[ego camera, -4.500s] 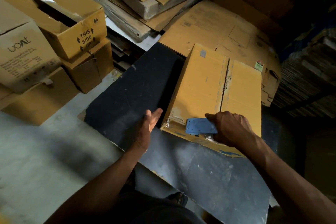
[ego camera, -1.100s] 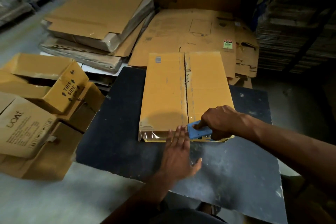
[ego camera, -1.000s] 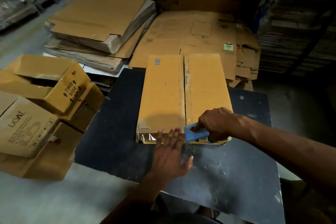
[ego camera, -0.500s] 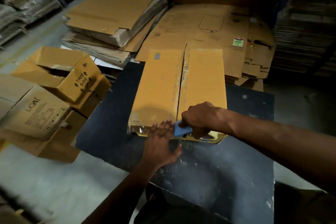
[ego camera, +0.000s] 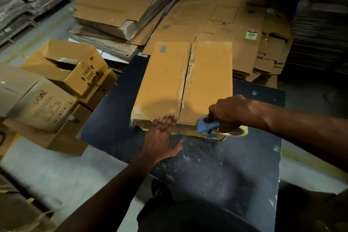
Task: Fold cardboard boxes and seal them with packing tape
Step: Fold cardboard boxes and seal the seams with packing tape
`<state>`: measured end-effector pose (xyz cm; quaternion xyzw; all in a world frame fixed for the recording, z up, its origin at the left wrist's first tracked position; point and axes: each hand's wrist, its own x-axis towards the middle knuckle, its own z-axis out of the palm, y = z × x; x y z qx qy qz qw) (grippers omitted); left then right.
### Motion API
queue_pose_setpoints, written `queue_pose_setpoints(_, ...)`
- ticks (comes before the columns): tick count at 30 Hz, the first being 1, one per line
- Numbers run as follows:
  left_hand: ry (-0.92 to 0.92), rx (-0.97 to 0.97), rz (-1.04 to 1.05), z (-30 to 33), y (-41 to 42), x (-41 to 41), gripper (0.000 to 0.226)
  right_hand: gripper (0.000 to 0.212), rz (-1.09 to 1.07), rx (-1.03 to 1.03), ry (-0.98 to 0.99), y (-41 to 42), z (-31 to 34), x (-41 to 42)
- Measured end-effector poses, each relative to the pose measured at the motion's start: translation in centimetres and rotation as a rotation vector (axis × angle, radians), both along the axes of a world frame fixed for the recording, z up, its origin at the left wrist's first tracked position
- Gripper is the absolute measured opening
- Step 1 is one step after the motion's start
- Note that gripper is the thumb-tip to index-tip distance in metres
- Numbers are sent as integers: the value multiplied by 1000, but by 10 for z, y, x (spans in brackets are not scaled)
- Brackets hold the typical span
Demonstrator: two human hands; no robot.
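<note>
A closed yellow-brown cardboard box point(ego camera: 165, 81) lies on a dark table point(ego camera: 216, 165), its two top flaps meeting at a centre seam. Clear tape shines along the box's near edge. My right hand point(ego camera: 228, 112) grips a blue tape dispenser point(ego camera: 206, 126) at the box's near right corner, with the tape roll showing under the hand. My left hand point(ego camera: 162, 135) rests flat with fingers spread against the near edge of the box, left of the dispenser.
Assembled boxes, one marked THIS SIDE UP point(ego camera: 75, 68) and one printed boAt point(ego camera: 37, 103), stand at the left. Flat cardboard stacks point(ego camera: 120, 3) and large sheets point(ego camera: 226, 15) lie beyond the table. Dark stacked material point(ego camera: 320, 24) fills the right. Grey floor surrounds the table.
The dispenser and my right hand have moved right along the box's near edge, away from the seam. My left hand stays pressed on that edge.
</note>
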<state>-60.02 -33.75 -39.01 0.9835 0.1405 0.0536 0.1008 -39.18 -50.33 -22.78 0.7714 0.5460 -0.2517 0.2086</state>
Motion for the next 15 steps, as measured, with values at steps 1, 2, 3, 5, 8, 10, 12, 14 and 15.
queue_pose_setpoints(1,-26,-2,-7,-2,1,0,88,50,-16,-10,-11,-8,0,2)
queue_pose_setpoints(2,-43,-4,-15,-3,2,0,88,52,-33,-23,-17,-16,0,5)
queue_pose_setpoints(3,-50,-3,-21,-4,3,0,89,54,-54,-40,-16,-24,0,7)
queue_pose_setpoints(5,-41,7,-38,-6,4,-1,90,56,-98,-72,-13,-38,2,11)
queue_pose_setpoints(8,-20,22,-49,-7,6,-1,92,58,-137,-80,-7,-52,5,14)
queue_pose_setpoints(10,10,44,-40,-6,5,0,94,59,-153,-66,-9,-54,3,12)
queue_pose_setpoints(12,43,102,-24,-3,-2,2,98,59,-143,-47,-23,-55,1,11)
queue_pose_setpoints(14,75,133,-1,2,-17,5,104,59,-152,-49,-8,-57,3,12)
queue_pose_setpoints(15,84,123,10,3,-28,9,108,59,-157,-56,7,-58,4,14)
